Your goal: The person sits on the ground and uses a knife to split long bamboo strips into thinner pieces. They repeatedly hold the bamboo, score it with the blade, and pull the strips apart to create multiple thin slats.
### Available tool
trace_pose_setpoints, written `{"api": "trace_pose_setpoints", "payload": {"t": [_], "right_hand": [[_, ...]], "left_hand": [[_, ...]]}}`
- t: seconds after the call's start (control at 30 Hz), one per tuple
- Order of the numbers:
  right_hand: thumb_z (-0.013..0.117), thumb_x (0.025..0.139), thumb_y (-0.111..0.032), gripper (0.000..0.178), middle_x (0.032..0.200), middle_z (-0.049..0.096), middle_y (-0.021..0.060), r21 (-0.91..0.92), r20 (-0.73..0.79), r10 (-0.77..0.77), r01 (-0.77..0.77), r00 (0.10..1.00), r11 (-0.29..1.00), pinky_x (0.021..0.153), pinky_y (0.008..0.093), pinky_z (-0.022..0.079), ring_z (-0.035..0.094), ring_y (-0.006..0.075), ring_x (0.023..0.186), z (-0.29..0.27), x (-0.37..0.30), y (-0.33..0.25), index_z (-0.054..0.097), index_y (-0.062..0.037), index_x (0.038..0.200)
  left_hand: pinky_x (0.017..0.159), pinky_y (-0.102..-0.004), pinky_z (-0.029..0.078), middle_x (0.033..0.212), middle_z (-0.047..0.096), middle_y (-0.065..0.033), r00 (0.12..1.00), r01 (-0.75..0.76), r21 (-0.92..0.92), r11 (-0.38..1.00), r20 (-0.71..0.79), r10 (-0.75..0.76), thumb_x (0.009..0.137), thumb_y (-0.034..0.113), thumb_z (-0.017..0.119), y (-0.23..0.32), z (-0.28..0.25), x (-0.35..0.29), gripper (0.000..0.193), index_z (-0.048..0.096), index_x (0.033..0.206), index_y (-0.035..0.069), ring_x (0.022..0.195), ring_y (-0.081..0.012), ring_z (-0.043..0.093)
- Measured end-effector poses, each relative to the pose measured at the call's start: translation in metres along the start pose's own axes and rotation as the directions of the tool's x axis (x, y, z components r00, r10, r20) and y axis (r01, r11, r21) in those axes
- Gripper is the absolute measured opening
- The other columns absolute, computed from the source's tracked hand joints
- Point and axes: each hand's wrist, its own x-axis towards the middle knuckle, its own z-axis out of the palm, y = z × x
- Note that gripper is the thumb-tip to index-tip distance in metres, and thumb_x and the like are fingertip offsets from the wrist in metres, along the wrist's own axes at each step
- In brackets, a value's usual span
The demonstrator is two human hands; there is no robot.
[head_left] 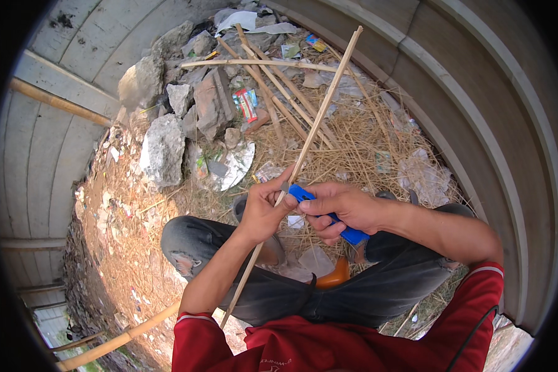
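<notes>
Head view: the left fingers [268,188] pinch a pale wooden strip [319,118] running beyond and below them; the right fingers [332,230] wrap a blue-handled knife [355,236], close beside. The strip looks light, stiff, perhaps splintery, best held at the left fingers, clear of the blade.

Noted centrally: long, thin tan wooden strip [315,127], passing diagonally through left hand [258,209]. Right of strip: blue plastic-handled cutter [355,235] in right hand [348,208]. Beyond hands: crossed tan wooden sticks [263,62] on yellow straw [369,147]; left of sticks, angular grey stones [162,150].
</notes>
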Motion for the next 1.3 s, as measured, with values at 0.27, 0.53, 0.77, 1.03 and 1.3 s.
{"api": "trace_pose_setpoints", "payload": {"t": [0.27,0.53,0.77,1.03,1.3], "right_hand": [[0.054,0.103,-0.019,0.021,0.075,0.049,-0.0002,-0.302,-0.206,-0.161,0.094,0.965,0.949,0.051,0.026,0.042,0.044,0.007,0.054,0.004,0.007,0.016,0.055,-0.008,0.122],[0.059,0.095,-0.018,0.032,0.09,0.067,0.0196,-0.767,-0.309,-0.462,0.07,0.831,0.638,0.075,0.0468,0.05,0.066,0.036,0.083,0.004,0.01,0.031,0.057,-0.0014,0.122],[0.06,0.097,-0.021,0.032,0.079,0.061,0.0131,-0.737,-0.212,-0.431,0.147,0.877,0.66,0.06,0.0389,0.047,0.062,0.0229,0.067,-0.002,0.008,0.033,0.056,-0.0046,0.124],[0.062,0.098,-0.021,0.017,0.058,0.036,-0.0043,-0.129,0.096,0.055,-0.042,0.994,0.991,0.038,0.0235,0.024,0.03,0.004,0.042,-0.013,-0.001,-0.003,0.055,-0.0108,0.11],[0.064,0.092,-0.02,0.02,0.056,0.055,0.0074,-0.877,0.016,-0.129,0.076,0.991,0.474,0.042,0.0333,0.04,0.052,0.0185,0.041,-0.018,-0.001,-0.025,0.062,-0.0009,0.087]], "left_hand": [[0.096,-0.0253,0.047,0.124,0.065,-0.0102,0.999,-0.04,0.023,0.999,-0.017,0.04,0.096,0.014,0.072,-0.012,0.002,0.003,0.065,0.041,0.148,-0.011,0.107,-0.0073,0.057],[0.104,-0.0276,0.042,0.134,0.06,-0.0137,0.999,-0.037,0.062,0.997,-0.017,0.038,0.095,0.011,0.072,-0.02,0.003,0.007,0.058,0.048,0.142,-0.013,0.117,-0.0097,0.054],[0.096,-0.025,0.045,0.122,0.065,-0.0076,0.998,0.067,0.044,0.997,0.01,-0.068,0.095,0.013,0.073,-0.011,0.001,0.004,0.058,0.049,0.143,-0.01,0.106,-0.0076,0.057],[0.047,-0.0191,0.03,0.074,0.057,0.0036,0.978,0.099,-0.246,0.964,0.203,-0.048,0.094,0.031,0.075,-0.002,0.007,-0.001,0.068,0.047,0.145,-0.004,0.052,-0.0008,0.043],[0.048,-0.0189,0.026,0.073,0.053,0.0083,0.979,0.063,-0.144,0.988,0.2,-0.034,0.098,0.027,0.071,0.005,0.005,-0.006,0.067,0.042,0.152,0.001,0.056,0.0009,0.037]]}}
